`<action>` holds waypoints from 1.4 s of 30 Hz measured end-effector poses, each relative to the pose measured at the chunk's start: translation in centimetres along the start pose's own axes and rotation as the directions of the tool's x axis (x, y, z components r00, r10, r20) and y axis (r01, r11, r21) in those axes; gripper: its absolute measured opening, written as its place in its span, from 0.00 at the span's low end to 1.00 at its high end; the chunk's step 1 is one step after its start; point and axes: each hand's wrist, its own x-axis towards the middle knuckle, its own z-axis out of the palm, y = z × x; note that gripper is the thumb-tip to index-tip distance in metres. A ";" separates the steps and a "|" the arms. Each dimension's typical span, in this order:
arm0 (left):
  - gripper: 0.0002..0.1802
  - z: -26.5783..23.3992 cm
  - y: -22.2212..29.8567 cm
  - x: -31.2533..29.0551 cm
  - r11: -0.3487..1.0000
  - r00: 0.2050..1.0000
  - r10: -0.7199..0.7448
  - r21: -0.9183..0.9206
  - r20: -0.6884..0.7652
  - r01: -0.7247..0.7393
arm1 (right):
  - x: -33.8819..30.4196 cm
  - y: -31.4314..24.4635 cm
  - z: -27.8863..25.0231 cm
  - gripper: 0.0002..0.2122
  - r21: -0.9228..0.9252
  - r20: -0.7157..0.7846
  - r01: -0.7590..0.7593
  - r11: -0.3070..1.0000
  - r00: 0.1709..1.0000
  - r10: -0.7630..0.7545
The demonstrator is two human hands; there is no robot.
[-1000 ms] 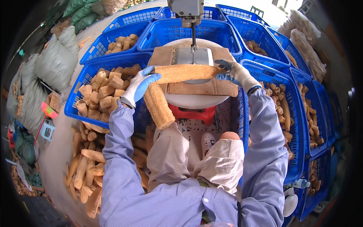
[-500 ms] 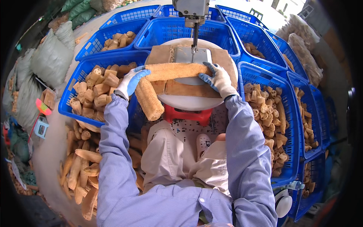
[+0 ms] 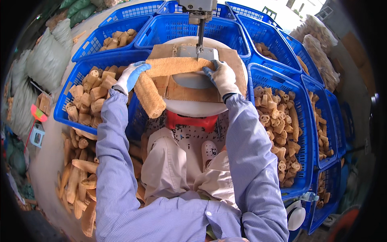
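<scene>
My left hand, in a white and blue glove, is closed around the left end of a loofah lying crosswise over the work surface. A second length of loofah slants down toward me from that same hand; whether the two are one bent piece I cannot tell. My right hand, gloved alike, grips the right end. Right behind the crosswise loofah, the machine's thin vertical blade or needle bar comes down at its far edge. Beneath lies brown cardboard on a round white top.
A blue basket of cut loofah pieces stands left, another blue basket right, with several more behind. Whole loofahs are heaped on the floor at left. Under the top is a red stool. The machine head hangs overhead.
The crosswise loofah and both hands have moved slightly away from me, bringing its far edge up to the blade. The whole view has shifted a little. Both hands keep their grip.
</scene>
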 end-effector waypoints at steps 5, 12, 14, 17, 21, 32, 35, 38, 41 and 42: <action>0.33 0.3 0.1 1.0 0.998 0.998 -0.028 0.060 -0.057 0.032 | 1.1 0.2 -0.4 0.25 0.041 0.074 -0.071 0.997 0.995 0.068; 0.31 1.0 0.7 -0.2 0.996 0.998 -0.038 -0.078 -0.055 0.034 | 1.4 0.1 -0.6 0.27 0.008 0.084 -0.097 0.995 0.992 0.096; 0.31 0.8 0.8 -0.2 0.999 0.994 -0.019 -0.051 -0.112 0.014 | 2.0 -0.2 -0.5 0.27 0.020 0.092 -0.102 0.995 0.991 0.099; 0.32 2.2 4.0 -3.2 0.997 0.977 0.043 0.073 -0.208 -0.029 | 1.7 0.4 -1.0 0.28 0.162 0.081 -0.108 0.981 0.992 0.096; 0.34 0.5 5.1 -5.6 0.933 0.820 0.325 0.300 -0.472 -0.198 | -0.6 4.0 -1.3 0.31 0.435 -0.078 -0.032 0.900 0.994 0.073; 0.65 -4.2 12.0 14.2 0.872 0.668 0.353 0.490 -0.655 0.020 | -7.1 7.1 -6.7 0.21 0.812 -0.153 -0.005 0.583 0.963 0.221; 0.62 -0.9 10.6 14.1 0.872 0.810 0.285 0.490 -0.513 0.003 | -8.6 8.2 -7.0 0.20 0.810 -0.129 -0.099 0.578 0.931 0.342; 0.53 -1.6 6.5 8.9 0.837 0.717 0.416 0.544 -0.559 -0.061 | -9.9 10.9 -7.5 0.24 0.732 -0.296 0.033 0.680 0.915 0.275; 0.40 -0.9 0.4 1.0 0.890 0.586 0.432 0.427 -0.686 -0.157 | -14.0 14.9 -7.5 0.24 0.705 -0.359 -0.088 0.704 0.812 0.461; 0.37 -0.8 -2.1 -3.0 0.883 0.521 0.461 0.427 -0.718 -0.193 | -15.8 15.7 -7.7 0.23 0.657 -0.382 -0.153 0.738 0.777 0.501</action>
